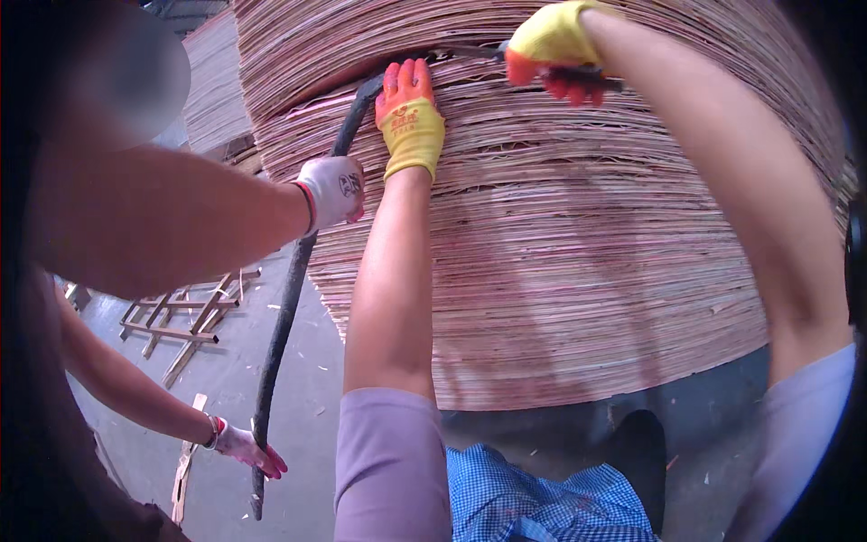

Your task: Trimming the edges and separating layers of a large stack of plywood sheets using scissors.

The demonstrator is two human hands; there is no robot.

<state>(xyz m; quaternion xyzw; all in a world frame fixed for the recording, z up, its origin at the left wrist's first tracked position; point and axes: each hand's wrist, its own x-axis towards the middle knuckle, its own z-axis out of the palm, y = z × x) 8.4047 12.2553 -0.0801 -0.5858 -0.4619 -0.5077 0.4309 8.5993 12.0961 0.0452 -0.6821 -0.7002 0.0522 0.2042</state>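
A tall stack of thin wooden sheets [560, 271] stands before me, with a dark gap between layers near its top. My left hand [411, 122], in a yellow glove with orange fingers, lies with fingers stretched against the sheet edges just below the gap. My right hand [558, 54], gloved alike, is closed around the dark handle of a thin-bladed tool [471, 51]. Its blade points left toward the gap; the tip's exact place is hard to see. Beside my left hand, a long black pry bar [287, 298] reaches up to the gap, held by a co-worker.
At the left, the co-worker's upper hand [331, 191] and lower hand [246, 449], in white and pink gloves, grip the bar. A wooden frame [181, 316] and loose wood strips [185, 461] lie on the grey floor [312, 443]. Another sheet stack [215, 86] stands behind.
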